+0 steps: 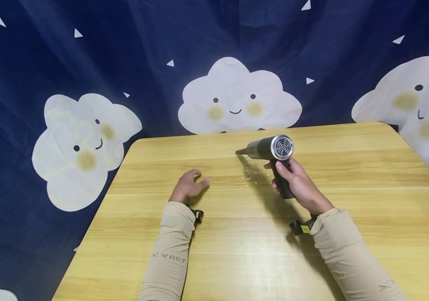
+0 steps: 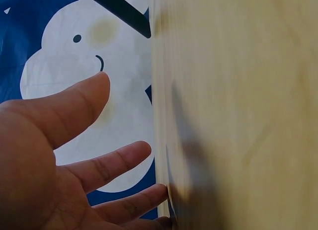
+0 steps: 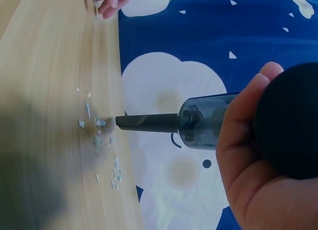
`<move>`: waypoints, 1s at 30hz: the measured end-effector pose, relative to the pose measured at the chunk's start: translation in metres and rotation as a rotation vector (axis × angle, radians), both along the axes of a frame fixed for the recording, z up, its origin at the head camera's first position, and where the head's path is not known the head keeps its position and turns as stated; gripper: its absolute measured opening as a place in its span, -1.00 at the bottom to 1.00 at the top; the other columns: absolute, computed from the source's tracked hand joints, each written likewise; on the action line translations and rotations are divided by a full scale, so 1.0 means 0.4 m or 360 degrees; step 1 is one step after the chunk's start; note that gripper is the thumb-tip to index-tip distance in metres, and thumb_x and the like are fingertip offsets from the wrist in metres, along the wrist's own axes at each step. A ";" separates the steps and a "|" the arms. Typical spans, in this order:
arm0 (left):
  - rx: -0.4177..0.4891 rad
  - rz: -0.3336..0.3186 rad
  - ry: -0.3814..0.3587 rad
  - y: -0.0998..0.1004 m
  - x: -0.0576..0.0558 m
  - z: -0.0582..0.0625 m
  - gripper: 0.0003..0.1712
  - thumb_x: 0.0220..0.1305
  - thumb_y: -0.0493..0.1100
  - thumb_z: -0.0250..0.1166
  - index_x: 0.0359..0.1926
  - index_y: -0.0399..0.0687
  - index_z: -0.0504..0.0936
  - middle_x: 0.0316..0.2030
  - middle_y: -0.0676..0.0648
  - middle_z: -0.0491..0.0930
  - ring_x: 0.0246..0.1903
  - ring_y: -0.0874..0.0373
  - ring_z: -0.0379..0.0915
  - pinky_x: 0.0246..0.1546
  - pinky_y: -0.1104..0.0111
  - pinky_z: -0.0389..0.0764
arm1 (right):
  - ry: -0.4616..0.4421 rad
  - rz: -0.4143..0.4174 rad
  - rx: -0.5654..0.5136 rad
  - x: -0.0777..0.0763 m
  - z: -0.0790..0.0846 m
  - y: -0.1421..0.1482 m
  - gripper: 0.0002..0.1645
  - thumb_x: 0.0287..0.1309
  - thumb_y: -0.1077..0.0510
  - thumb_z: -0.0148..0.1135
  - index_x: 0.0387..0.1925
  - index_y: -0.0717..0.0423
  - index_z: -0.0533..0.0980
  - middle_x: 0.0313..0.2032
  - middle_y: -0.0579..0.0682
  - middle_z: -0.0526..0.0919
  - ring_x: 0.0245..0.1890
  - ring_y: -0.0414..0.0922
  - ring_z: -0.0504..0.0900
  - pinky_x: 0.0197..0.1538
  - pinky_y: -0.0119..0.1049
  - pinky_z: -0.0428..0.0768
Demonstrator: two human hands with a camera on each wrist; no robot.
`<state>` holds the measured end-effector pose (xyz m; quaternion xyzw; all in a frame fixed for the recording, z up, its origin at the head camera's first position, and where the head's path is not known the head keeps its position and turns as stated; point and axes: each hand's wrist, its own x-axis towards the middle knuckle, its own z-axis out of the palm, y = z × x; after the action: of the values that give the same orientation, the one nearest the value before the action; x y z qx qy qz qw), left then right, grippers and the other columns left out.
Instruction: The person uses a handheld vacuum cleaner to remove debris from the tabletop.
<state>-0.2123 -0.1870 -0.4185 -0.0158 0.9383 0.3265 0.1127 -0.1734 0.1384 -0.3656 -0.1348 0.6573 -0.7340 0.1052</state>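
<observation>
My right hand grips the black handle of a handheld vacuum, whose round silver vent faces back toward me. Its narrow crevice nozzle points left, the tip close over the wooden table. Small pale paper scraps lie scattered by the tip, and in the head view they spread below the nozzle. A smoky clear dust cup sits between nozzle and body. To the left, my left hand holds nothing; its fingers are spread, lower fingertips right at the tabletop in the left wrist view.
The light wood table has rounded far corners. Right behind its far edge hangs a dark blue curtain printed with smiling white clouds and small triangles. Wrist cameras are strapped on both wrists, below tan sleeves.
</observation>
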 end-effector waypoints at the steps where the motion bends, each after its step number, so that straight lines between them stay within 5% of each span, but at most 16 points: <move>1: 0.0000 0.0000 0.0001 0.000 0.000 0.000 -0.32 0.39 0.14 0.15 0.34 -0.21 0.35 0.35 -0.30 0.24 0.36 -0.22 0.08 0.32 -0.04 0.19 | 0.0000 0.0001 -0.0001 0.000 0.000 0.000 -0.51 0.49 0.00 -0.11 0.24 0.23 0.16 -0.01 0.04 0.50 -0.49 -0.12 0.50 -0.36 -0.32 0.56; 30: -0.0003 0.0005 0.0014 0.002 -0.005 -0.005 -0.33 0.39 0.13 0.15 0.32 -0.22 0.37 0.34 -0.31 0.26 0.35 -0.22 0.10 0.32 -0.02 0.19 | -0.0033 0.0022 -0.0020 -0.008 -0.028 -0.008 -0.46 0.48 -0.05 -0.11 0.30 0.16 0.14 0.03 0.01 0.49 -0.46 -0.13 0.53 -0.32 -0.31 0.57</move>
<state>-0.2144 -0.1860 -0.4207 -0.0158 0.9391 0.3260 0.1080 -0.1767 0.1351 -0.3768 -0.1325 0.6506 -0.7387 0.1162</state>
